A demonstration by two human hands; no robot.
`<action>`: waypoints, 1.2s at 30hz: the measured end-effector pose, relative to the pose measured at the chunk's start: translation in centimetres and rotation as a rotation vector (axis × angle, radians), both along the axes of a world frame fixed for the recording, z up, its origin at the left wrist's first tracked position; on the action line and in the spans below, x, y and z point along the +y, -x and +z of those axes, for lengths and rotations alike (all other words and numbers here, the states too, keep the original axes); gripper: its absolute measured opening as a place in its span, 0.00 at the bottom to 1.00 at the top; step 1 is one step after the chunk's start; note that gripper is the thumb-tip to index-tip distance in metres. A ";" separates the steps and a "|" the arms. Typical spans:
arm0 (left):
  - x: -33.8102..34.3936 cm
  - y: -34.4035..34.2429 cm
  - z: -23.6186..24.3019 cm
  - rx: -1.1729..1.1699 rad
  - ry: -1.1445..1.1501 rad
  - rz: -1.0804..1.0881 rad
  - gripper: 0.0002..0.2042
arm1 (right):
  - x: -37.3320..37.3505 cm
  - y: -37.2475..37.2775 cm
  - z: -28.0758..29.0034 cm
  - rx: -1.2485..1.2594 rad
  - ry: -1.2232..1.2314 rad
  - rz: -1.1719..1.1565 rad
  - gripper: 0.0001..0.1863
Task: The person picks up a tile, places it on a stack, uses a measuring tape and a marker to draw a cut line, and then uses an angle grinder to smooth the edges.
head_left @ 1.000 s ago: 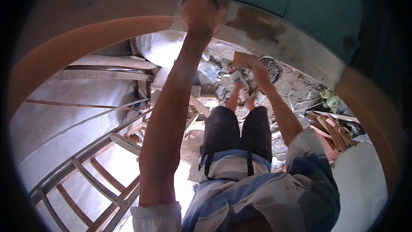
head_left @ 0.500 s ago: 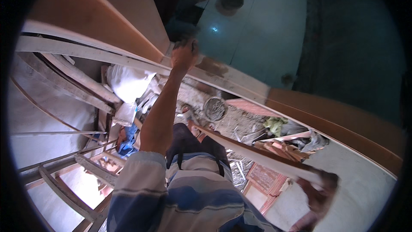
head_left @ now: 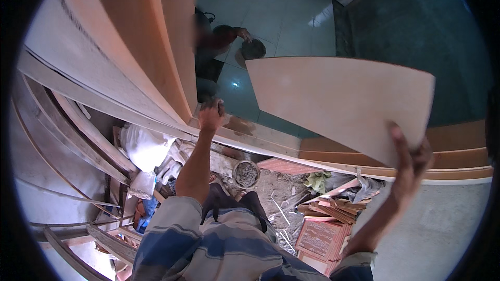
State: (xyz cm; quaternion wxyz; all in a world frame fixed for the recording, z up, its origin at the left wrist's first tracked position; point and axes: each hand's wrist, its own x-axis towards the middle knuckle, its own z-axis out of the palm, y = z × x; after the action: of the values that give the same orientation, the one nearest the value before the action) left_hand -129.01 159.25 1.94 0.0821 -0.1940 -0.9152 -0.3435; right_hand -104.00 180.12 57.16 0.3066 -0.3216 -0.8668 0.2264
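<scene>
Head: right hand [head_left: 414, 164] is pinching tan panel [head_left: 344, 99] at right, by its near corner; left hand [head_left: 211, 117] is resting curled by sill [head_left: 271, 138], contents unclear. Probably positioning panel; next is needing steady grip.

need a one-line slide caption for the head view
Right hand holding up a pale flat panel, left hand at the ledge, another person's hand beyond.
</scene>
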 end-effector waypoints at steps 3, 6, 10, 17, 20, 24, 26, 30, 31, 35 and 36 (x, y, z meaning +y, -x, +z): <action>0.0 0.3 -0.2 -0.001 -0.056 -0.012 0.09 | 1.7 6.4 -5.7 0.134 0.178 0.195 0.25; 1.1 -0.1 0.7 0.021 -0.057 -0.013 0.07 | 4.7 10.8 -11.6 0.078 0.230 0.209 0.19; 0.5 0.1 1.1 0.063 -0.038 0.002 0.07 | 6.7 16.2 -20.6 0.106 0.288 0.223 0.17; 1.0 -0.1 2.7 0.018 0.000 0.000 0.09 | 8.6 21.9 -31.6 0.087 0.321 0.111 0.15; 1.5 0.2 3.0 0.029 -0.008 -0.034 0.09 | 10.5 23.2 -37.3 0.104 0.273 0.074 0.15; 1.3 0.0 3.5 -0.008 -0.006 -0.014 0.09 | 11.8 24.8 -41.4 0.004 0.318 -0.007 0.15; 0.8 0.1 3.0 -0.042 0.025 0.000 0.09 | 12.7 25.8 -43.8 0.022 0.405 -0.035 0.15; 2.0 0.1 3.1 -0.035 0.033 -0.019 0.08 | 15.9 27.0 -51.2 0.018 0.447 -0.105 0.17; 2.0 0.1 2.8 -0.047 0.030 -0.014 0.08 | 16.2 27.7 -52.0 -0.016 0.490 -0.129 0.17; 2.5 0.3 2.1 -0.067 -0.003 -0.014 0.08 | 18.1 28.1 -53.3 -0.003 0.811 -0.086 0.18; 2.1 0.4 2.2 -0.063 -0.003 -0.010 0.08 | 17.5 27.9 -52.9 0.062 0.920 -0.043 0.18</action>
State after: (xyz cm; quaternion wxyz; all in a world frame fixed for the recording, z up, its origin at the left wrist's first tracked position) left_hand -129.38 161.34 4.13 0.0519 -0.1878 -0.9157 -0.3514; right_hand -131.90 197.60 4.24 0.1621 -0.4351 -0.6598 0.5908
